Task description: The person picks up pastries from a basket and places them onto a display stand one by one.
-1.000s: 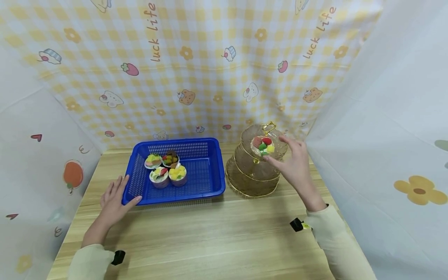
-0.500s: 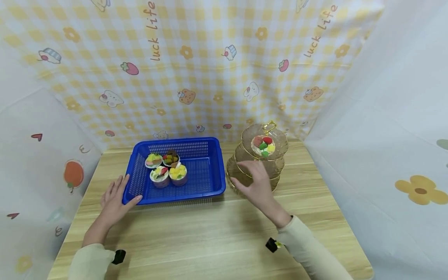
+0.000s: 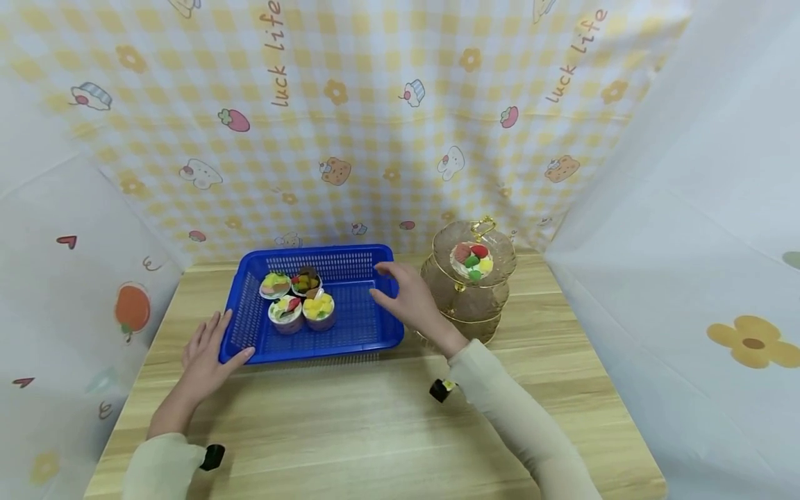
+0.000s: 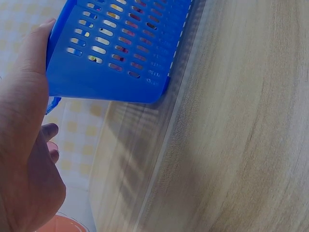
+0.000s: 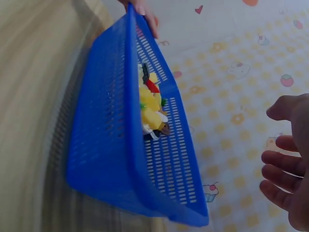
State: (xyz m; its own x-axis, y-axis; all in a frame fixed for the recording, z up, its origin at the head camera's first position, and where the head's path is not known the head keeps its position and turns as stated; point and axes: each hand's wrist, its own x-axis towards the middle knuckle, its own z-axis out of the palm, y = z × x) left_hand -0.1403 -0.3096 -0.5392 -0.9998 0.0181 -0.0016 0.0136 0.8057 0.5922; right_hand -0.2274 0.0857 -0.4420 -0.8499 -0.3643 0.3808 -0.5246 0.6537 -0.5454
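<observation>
My left hand (image 3: 203,357) rests at the front left corner of a blue plastic basket (image 3: 340,354), thumb on the front rim and fingers along the left side. In the left wrist view the thumb (image 4: 36,46) lies against the basket's rim. Several toy dessert cups stand grouped in the basket's left half: one with yellow cubes (image 3: 319,310), one with a strawberry slice (image 3: 285,314), a dark-topped one (image 3: 306,282) and a yellow-green one (image 3: 275,285). My right hand (image 3: 412,298) hovers over the basket's right rim, thumb and fingers spread, holding nothing.
A three-tier smoky cake stand (image 3: 465,305) with gold edges and a gold top handle (image 3: 483,226) stands right of the basket. On its top tier sits a fruit-topped toy dessert (image 3: 471,261). A checked curtain (image 3: 369,139) hangs behind the wooden table (image 3: 350,430).
My right hand has moved left from the cake stand's top tier to the basket's right rim, leaving the fruit-topped dessert on the tier. The left hand has stayed at the basket corner.
</observation>
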